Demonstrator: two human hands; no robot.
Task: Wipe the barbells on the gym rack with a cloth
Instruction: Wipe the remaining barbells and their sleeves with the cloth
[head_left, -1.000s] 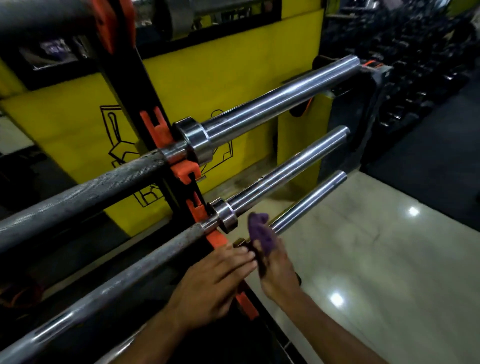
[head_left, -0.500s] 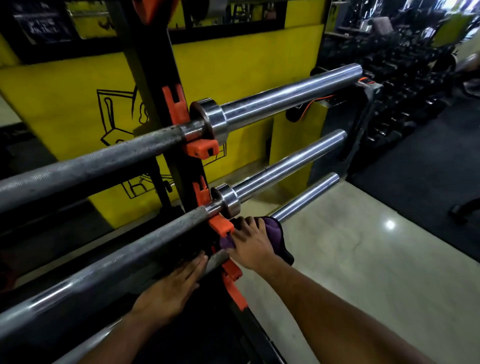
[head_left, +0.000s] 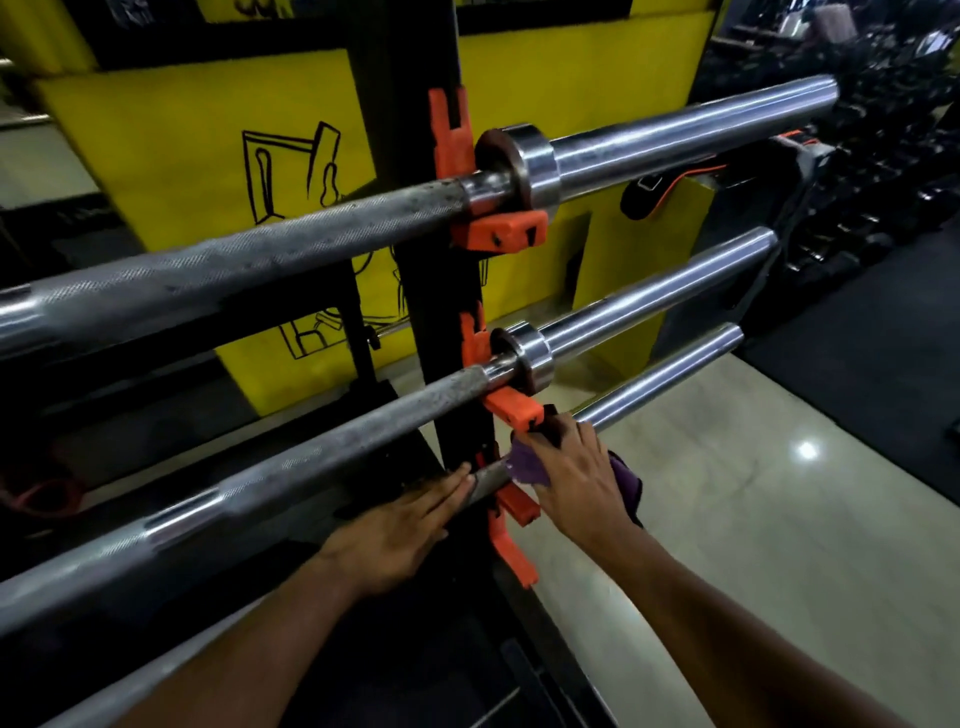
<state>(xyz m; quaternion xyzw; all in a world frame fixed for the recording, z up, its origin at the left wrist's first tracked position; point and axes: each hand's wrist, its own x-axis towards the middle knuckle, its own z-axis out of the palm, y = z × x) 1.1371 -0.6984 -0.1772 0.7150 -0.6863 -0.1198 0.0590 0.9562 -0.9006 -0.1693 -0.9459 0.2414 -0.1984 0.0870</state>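
barbells lie across a black gym rack (head_left: 415, 291) in the middle of the frame, three of them stacked one under another, each resting in orange j-hooks. the top barbell (head_left: 311, 244) runs from the left edge to the upper right; its shaft is dull grey with rough knurling and dark specks, its collar is a thick polished ring, and its sleeve is smooth, shiny chrome. the middle barbell (head_left: 322, 441) has the same make-up, with smooth bright bands breaking the knurling toward the lower left. the lowest barbell (head_left: 670, 379) shows mainly its chrome sleeve at centre right; most of its shaft is hidden behind the hands and the rack upright, with only a short stub visible.

the purple cloth (head_left: 527, 465) sits on that lowest barbell at lower centre, just below an orange j-hook (head_left: 514, 408). the right hand (head_left: 574, 475) presses on it with fingers curled over the cloth and bar; part of the cloth hangs out dark behind the hand. the left hand (head_left: 400, 530) lies flat with fingers straight, fingertips touching the bar stub beside the cloth.

a yellow wall panel (head_left: 197, 150) with a black line drawing fills the upper left. a glossy pale tiled floor (head_left: 779, 519) spreads over the lower right. dumbbell racks (head_left: 883, 171) in the upper right are dark and hard to make out.
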